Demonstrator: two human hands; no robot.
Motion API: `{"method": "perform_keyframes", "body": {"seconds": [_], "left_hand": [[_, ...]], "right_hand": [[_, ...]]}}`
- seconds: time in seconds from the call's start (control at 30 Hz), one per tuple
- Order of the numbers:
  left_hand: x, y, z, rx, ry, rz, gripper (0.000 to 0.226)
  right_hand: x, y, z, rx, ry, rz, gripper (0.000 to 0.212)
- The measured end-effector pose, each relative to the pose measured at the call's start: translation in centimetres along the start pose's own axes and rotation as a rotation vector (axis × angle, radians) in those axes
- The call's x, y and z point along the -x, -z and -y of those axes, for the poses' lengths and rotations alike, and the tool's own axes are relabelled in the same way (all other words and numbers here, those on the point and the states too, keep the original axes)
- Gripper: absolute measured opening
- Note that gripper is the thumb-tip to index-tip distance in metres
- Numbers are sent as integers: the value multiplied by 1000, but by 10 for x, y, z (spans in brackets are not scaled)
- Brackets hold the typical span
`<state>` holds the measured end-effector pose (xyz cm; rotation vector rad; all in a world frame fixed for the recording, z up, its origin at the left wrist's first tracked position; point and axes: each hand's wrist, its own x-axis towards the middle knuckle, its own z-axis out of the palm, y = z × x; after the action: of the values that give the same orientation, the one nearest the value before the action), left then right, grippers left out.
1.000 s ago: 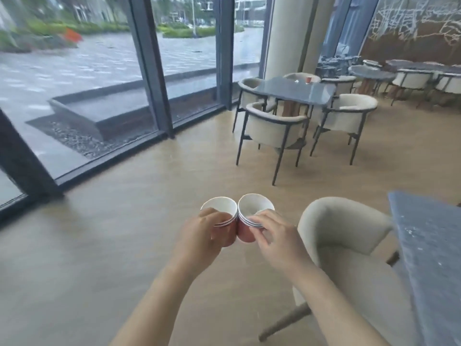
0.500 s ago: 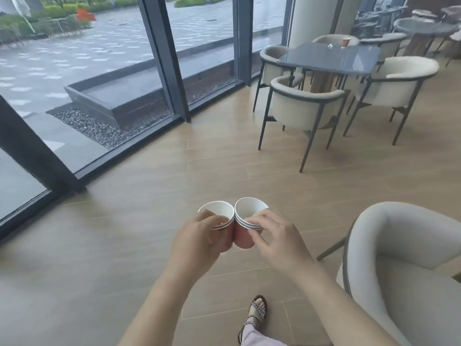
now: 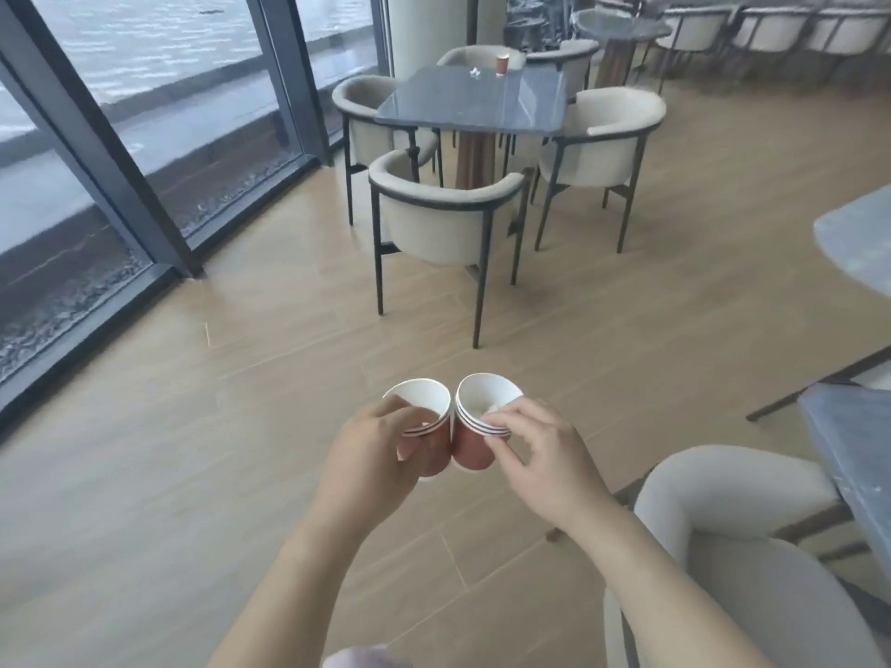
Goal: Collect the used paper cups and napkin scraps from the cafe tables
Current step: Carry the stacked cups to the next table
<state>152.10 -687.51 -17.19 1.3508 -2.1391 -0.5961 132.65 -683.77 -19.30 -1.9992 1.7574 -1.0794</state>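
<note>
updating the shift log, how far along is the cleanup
Collected, in hand: one red paper cup stack in the left hand, a second stack in the right hand. Left: a lone red paper cup and small white scrap on the dark grey square table.

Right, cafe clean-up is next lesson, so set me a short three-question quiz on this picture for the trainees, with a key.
1. True or false: the left hand is empty.
2. Where does the red paper cup that is not yet collected stand? A) on the floor B) on the dark table ahead C) on a chair seat
3. Fill in: the right hand holds a stack of paper ____.

Key
1. False: it holds the left stack of cups.
2. B
3. cups: this is the right stack.
</note>
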Motion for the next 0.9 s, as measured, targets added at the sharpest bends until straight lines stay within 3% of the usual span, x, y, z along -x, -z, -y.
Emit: {"method": "perform_keyframes", "body": {"seconds": [0.47, 0.9], "left_hand": [[-361, -64, 46, 44, -224, 143, 21], [-642, -194, -40, 82, -525, 338, 16]], "right_hand": [[-275, 11, -155, 111, -177, -111, 15], [-428, 104, -339, 224, -399, -363, 17]]}}
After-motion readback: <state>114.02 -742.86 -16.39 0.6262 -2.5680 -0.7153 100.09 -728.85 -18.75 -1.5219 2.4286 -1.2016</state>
